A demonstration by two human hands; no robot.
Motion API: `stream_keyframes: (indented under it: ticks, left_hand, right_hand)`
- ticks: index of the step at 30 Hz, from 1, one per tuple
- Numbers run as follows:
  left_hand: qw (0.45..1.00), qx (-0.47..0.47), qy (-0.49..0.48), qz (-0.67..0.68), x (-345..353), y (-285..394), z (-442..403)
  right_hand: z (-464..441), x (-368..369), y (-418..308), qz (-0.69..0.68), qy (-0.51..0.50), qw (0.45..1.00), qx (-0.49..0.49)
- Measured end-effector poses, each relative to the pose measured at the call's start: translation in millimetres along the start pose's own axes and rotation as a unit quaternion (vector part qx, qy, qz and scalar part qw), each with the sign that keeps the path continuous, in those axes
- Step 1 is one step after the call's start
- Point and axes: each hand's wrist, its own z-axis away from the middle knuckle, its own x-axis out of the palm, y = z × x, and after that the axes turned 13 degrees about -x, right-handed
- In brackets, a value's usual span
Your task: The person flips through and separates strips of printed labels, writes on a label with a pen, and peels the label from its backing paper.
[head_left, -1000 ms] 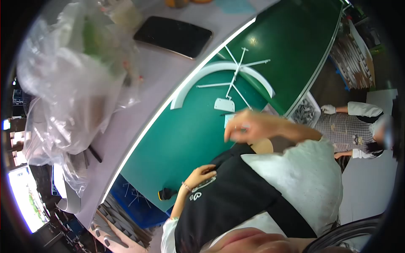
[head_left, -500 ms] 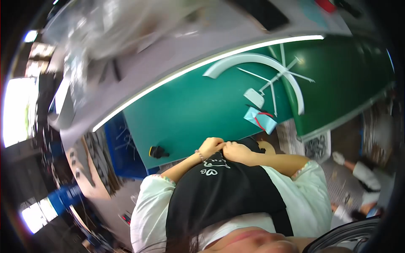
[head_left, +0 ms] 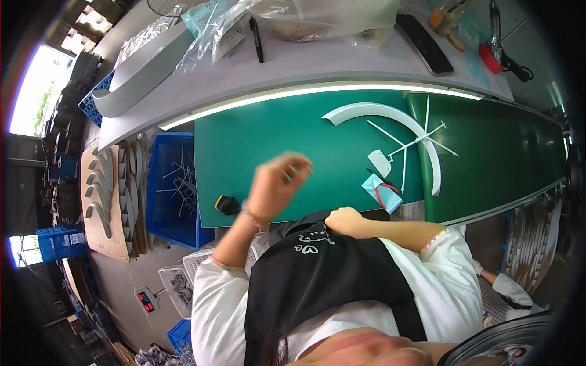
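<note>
My left hand, with a bracelet at the wrist, is raised over the green mat. Its fingers are half curled, apart and slightly blurred, with nothing visible in them. Against the black apron, my right hand rests with bent fingers; whatever it holds, if anything, is hidden. To the right lie a white curved strip, a thin branched white frame, a small white plate and a light blue packet with red bands. A black and yellow object lies at the mat's lower left.
A shelf with a lit edge crosses above the mat, bearing a phone, a black pen, plastic bags and a red-and-black tool. Left stands a blue bin of thin white rods. A co-worker's sleeved arm shows at lower right.
Half a second ago both hands were together at the apron; my left hand has since risen up and left over the mat. My right hand remains at the apron. The view has turned.
</note>
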Motion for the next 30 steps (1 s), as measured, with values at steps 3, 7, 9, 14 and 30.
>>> stream_keyframes:
  ticks: [3,7,9,14,30]
  left_hand:
    - [0.926,0.237,0.281,-0.081,-54,51,-31]
    - [0.898,0.119,0.338,-0.256,-84,90,-100]
    - [0.856,0.077,0.325,-0.393,-85,95,-130]
    - [0.856,-0.008,0.286,-0.431,-81,88,-160]
    - [0.959,0.27,0.0,-0.088,65,151,-33]
  right_hand:
    - [-6,-16,2,0.013,-0.029,0.999,-0.037]
    - [18,-91,-14,-0.122,0.101,0.987,-0.031]
    - [33,-123,-16,-0.093,0.206,0.973,-0.051]
    - [74,-170,-27,-0.074,0.336,0.938,-0.033]
    - [130,-213,30,0.215,0.648,0.731,-0.015]
